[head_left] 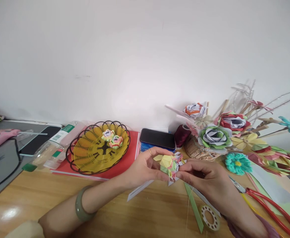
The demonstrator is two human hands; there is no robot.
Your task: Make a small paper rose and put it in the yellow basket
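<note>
The left hand (145,168) holds a paper flower (167,164) between the thumb and the fingers; the hand is closed on its left side. The right hand (206,175) is also closed on this flower, with the thumb and a finger pinching at its right edge. The paper flower is in the air above the wooden table (120,211), between the two hands, and it shows yellow, green, pink and white paper. On the left wrist there is a green bracelet (81,204).

Under the hands, on the table, lie a green strip (194,208) and, just beside it, a roll of tape (202,216). To the right is a pair of scissors (271,201) with red handles. Near the right hand lies a teal flower (237,163) with a yellow centre. Behind the hands is a black phone (157,138), and a dark spool (182,135) stands next to it. To the left, a yellow woven basket (84,153) rests on red paper (133,158) and contains two small flowers (116,141).
</note>
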